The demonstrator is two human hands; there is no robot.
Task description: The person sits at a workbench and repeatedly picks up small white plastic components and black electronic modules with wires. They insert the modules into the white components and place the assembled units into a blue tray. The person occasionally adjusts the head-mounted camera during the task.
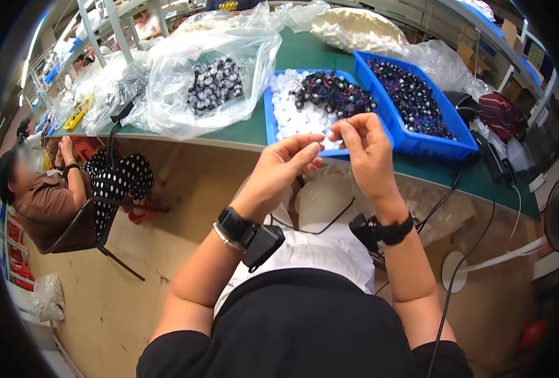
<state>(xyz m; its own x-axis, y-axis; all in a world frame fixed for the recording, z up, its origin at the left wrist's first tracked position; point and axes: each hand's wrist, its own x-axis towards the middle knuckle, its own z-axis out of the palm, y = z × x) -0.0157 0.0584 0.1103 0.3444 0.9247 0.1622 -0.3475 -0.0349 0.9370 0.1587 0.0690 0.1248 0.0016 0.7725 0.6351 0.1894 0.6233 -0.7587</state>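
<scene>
My left hand (pixel 282 169) and my right hand (pixel 371 157) are raised close together at the near edge of a blue tray (pixel 269 116). Thumb and forefinger are pinched on each hand; whatever sits between the fingertips is too small to make out. White round caps (pixel 295 113) fill the left and near part of this tray. A heap of small black parts with thin wires (pixel 336 94) lies over its far right part. Beside it, a second blue tray (pixel 421 148) holds many similar dark wired parts (pixel 412 97).
Left on the green table (pixel 245 135), a clear plastic bag (pixel 166 94) holds dark round pieces (pixel 216 85). A cream-coloured sack (pixel 355 31) lies behind the trays. Cables (pixel 462 252) hang at right near a fan (pixel 557 214). A person (pixel 59 189) sits at left.
</scene>
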